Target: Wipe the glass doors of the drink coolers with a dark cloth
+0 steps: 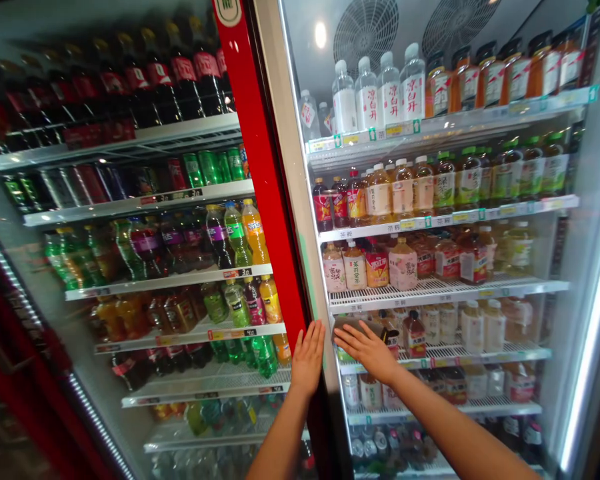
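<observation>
My left hand (307,360) lies with its fingers stretched out, flat against the upright door frame (316,280) between two drinks fridges. To its right, my right hand (367,350) presses a grey, folded piece that looks like a cloth (363,325) against the glass front of the right fridge. Its fingers extend over the cloth, and part of the cloth shows above and beyond them. Behind the glass, close to that hand, a dark tea bottle (414,335) stands on a white wire shelf (460,357).
The left fridge, edged by a red strip (270,167), holds cola bottles (180,67), cans (210,167) and coloured soda bottles (254,230). Water bottles (367,93) and tea bottles (470,173) fill shelves on the right. A bright light strip (593,333) runs along the right side.
</observation>
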